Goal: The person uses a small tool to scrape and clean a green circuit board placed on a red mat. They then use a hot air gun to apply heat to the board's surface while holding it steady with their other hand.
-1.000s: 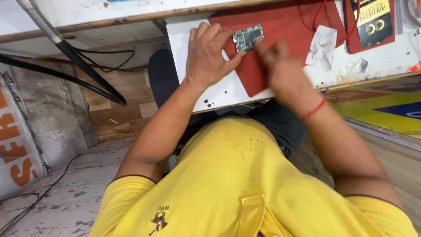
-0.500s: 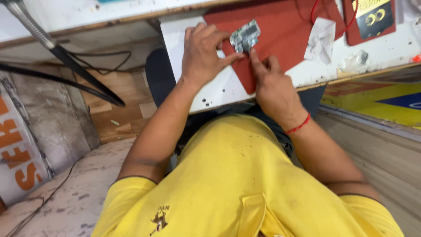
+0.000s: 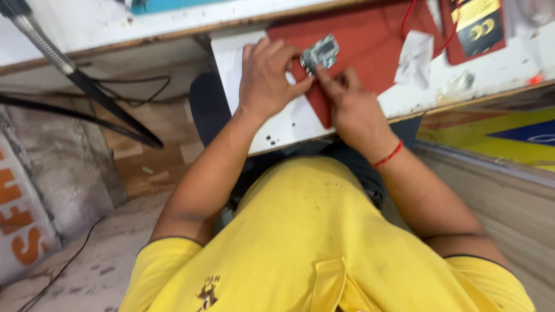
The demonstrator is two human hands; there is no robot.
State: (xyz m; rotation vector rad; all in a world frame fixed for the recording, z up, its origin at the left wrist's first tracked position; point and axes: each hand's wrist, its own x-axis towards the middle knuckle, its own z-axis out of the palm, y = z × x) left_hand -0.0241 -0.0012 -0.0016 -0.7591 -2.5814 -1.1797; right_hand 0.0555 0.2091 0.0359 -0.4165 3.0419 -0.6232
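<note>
1. I see my left hand (image 3: 267, 78) at the far edge of the white table (image 3: 272, 127). Its fingers are curled shut on a small green circuit board (image 3: 319, 53), pinching the board's left side so it stays put.
2. The board is tilted up a bit, maybe so its face is easy to see. It sits over the red mat (image 3: 358, 40).
3. My right hand (image 3: 354, 110) is just right of the board. Its fingers are mostly folded, and one finger pokes out to touch the board's near edge. It grips nothing that I can see.
4. A red thread (image 3: 388, 156) goes around my right wrist.
5. A crumpled white paper (image 3: 414, 58) lies on the mat to the right, well apart from the board.
6. A dark metal arm (image 3: 81, 81) leans over the floor on the far left.
</note>
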